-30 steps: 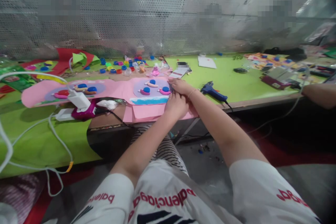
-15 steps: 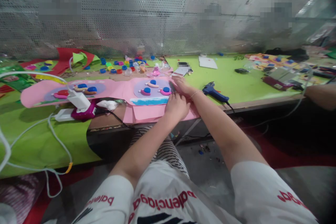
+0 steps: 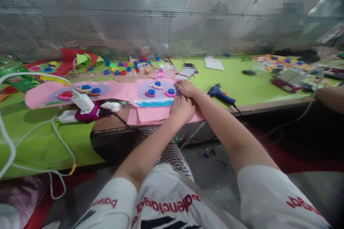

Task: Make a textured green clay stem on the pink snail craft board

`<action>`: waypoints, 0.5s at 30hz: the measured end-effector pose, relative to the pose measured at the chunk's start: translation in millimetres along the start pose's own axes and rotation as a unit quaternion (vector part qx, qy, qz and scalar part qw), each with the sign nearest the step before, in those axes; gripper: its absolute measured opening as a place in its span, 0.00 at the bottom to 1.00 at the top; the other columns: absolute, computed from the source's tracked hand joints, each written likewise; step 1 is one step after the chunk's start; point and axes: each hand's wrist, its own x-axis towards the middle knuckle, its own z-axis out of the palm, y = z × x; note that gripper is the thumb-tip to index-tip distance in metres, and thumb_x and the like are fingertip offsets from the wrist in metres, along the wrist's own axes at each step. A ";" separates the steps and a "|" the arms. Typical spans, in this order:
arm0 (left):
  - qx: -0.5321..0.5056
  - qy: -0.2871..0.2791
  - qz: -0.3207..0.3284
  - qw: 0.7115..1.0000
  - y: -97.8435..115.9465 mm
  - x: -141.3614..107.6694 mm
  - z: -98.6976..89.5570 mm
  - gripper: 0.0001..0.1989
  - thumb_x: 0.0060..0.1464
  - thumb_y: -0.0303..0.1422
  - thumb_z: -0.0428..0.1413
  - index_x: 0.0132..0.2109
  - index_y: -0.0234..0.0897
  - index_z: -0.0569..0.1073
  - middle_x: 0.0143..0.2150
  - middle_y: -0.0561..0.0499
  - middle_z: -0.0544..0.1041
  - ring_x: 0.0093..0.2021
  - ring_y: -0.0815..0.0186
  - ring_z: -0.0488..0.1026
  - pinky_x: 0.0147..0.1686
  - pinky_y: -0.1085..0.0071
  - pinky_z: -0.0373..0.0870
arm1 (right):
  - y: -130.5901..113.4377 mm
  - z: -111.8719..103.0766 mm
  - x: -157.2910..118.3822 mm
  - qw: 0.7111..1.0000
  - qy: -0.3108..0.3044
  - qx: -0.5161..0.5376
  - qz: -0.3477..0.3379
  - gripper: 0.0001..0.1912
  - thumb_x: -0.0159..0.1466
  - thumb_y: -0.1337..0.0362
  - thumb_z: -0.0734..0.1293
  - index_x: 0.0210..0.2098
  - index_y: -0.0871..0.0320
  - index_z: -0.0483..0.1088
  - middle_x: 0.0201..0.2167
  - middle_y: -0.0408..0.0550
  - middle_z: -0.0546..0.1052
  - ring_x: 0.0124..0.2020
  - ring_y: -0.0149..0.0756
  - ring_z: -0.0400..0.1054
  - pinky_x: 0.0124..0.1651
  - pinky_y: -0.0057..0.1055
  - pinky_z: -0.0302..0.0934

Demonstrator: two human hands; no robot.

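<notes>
Pink sheet (image 3: 153, 115), centre of frame: three blue-shelled snail shapes (image 3: 149, 93) sit on its oval above a blue strip (image 3: 153, 103); this part looks made up. Right edge hidden under both hands, so what remains there is unreadable. Left hand (image 3: 183, 109) and right hand (image 3: 187, 88) overlap, fingers bent; grip cannot be told. Glue gun (image 3: 222, 95) lies right of centre, on the tabletop (image 3: 249, 91).
</notes>
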 end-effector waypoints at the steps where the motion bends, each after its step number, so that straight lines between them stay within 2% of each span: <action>1: 0.001 0.001 0.000 1.000 0.0 0.0 0.3 0.26 0.62 0.38 0.46 0.56 0.17 0.65 0.59 0.25 0.66 0.62 0.49 0.61 0.62 0.56 0.52 | -0.7 -0.4 -1.0 1.000 -0.002 0.011 0.014 0.26 0.67 0.65 0.49 0.61 0.62 0.64 0.61 0.59 0.65 0.55 0.48 0.62 0.55 0.45 0.55; 6: 0.003 -0.002 -0.002 1.000 0.8 -0.5 -1.4 0.25 0.62 0.37 0.46 0.56 0.17 0.66 0.59 0.25 0.66 0.62 0.48 0.62 0.62 0.55 0.53 | -3.1 -0.2 -1.2 0.998 -0.005 0.050 0.045 0.26 0.67 0.65 0.50 0.60 0.59 0.65 0.62 0.56 0.65 0.57 0.48 0.61 0.57 0.45 0.54; 10: 0.006 -0.003 -0.002 1.000 0.9 -0.6 -2.2 0.25 0.62 0.38 0.46 0.56 0.17 0.66 0.59 0.25 0.66 0.62 0.48 0.62 0.62 0.56 0.53 | -3.3 -1.1 0.8 0.997 0.018 0.065 0.048 0.26 0.68 0.67 0.48 0.60 0.64 0.65 0.61 0.57 0.65 0.57 0.43 0.61 0.58 0.38 0.54; 13: 0.005 -0.001 0.000 1.000 0.0 -0.1 -0.7 0.25 0.63 0.38 0.45 0.54 0.17 0.68 0.58 0.25 0.67 0.62 0.49 0.62 0.62 0.55 0.53 | -4.4 -4.0 -0.4 0.996 0.042 0.065 0.038 0.28 0.69 0.68 0.45 0.56 0.67 0.68 0.56 0.59 0.70 0.54 0.39 0.62 0.57 0.33 0.54; 15: 0.003 0.002 0.003 1.000 -0.7 0.2 0.4 0.24 0.62 0.37 0.45 0.54 0.18 0.68 0.58 0.25 0.67 0.62 0.49 0.62 0.62 0.55 0.53 | -5.8 -6.0 -2.7 0.997 0.048 0.055 0.026 0.26 0.68 0.68 0.47 0.52 0.66 0.72 0.53 0.59 0.71 0.54 0.41 0.61 0.58 0.34 0.51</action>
